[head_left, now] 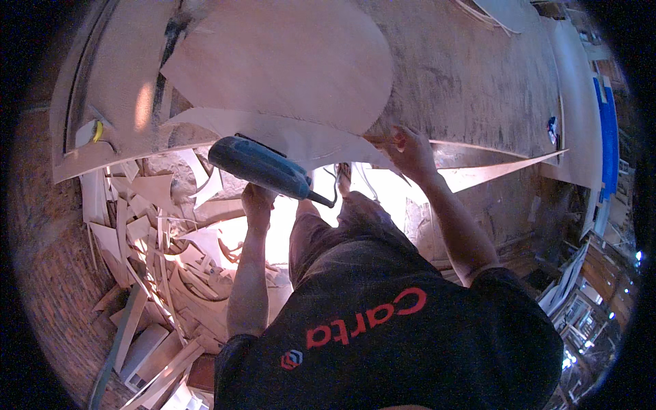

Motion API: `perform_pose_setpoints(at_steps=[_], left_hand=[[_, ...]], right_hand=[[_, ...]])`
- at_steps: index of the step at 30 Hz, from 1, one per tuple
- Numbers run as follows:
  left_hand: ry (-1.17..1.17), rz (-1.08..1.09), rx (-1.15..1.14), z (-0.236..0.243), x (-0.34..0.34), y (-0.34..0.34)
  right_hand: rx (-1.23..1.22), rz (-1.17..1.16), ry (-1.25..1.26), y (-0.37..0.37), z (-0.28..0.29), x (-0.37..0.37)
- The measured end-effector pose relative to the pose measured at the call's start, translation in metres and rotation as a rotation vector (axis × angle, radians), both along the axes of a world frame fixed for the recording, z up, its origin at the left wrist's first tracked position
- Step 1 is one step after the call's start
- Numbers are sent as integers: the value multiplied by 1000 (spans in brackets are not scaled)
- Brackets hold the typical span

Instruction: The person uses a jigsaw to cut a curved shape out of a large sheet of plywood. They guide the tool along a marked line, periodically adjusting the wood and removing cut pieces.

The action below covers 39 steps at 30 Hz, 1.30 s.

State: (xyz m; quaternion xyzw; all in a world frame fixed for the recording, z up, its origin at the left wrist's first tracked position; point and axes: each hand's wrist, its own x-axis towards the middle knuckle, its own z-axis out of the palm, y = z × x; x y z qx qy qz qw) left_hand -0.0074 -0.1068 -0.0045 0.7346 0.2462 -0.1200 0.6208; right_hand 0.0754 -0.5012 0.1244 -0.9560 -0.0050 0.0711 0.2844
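My left hand (258, 203) is closed around the underside of a dark blue corded power tool (260, 166), whose body slants across in front of me. Its cable bends away from the end nearer my body; the working end is not clear to see. My right hand (410, 152) is at the near edge of the work surface, fingers curled on the edge of a thin board offcut (321, 140). Just beyond lies a pale thin board (287, 58) with a rounded right side.
The large worn tabletop (471, 82) spreads ahead. A yellow object (98, 131) sits at its left side. Many wood offcuts (164, 253) are heaped on the floor to my left. A pointed thin strip (506, 171) juts out at the right. Blue material (607, 143) stands far right.
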Motion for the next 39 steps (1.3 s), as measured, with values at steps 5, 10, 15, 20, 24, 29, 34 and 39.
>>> perform_pose_setpoints(at_steps=[5, 10, 15, 20, 24, 29, 34, 39], left_hand=[[5, -45, 33, -5, 2, -9], [48, 13, 43, -5, 3, -9], [32, -61, 169, -11, -6, -12], [62, 9, 95, 9, -17, -35], [38, -8, 200, -10, -21, -57], [-79, 91, 150, -7, -25, -90], [-7, 35, 194, -13, -2, -147], [92, 201, 153, 9, -13, -184]], right_hand=[[38, -247, 285, 10, -45, 31], [157, -314, 286, 34, -28, 29], [244, -318, 227, 30, -55, 28], [249, -303, 328, 12, -60, 24], [548, -274, 264, -15, -84, 18], [436, -197, 318, -16, -65, 37], [138, -104, 154, -72, -79, 75], [340, 45, 260, -23, 43, 85]])
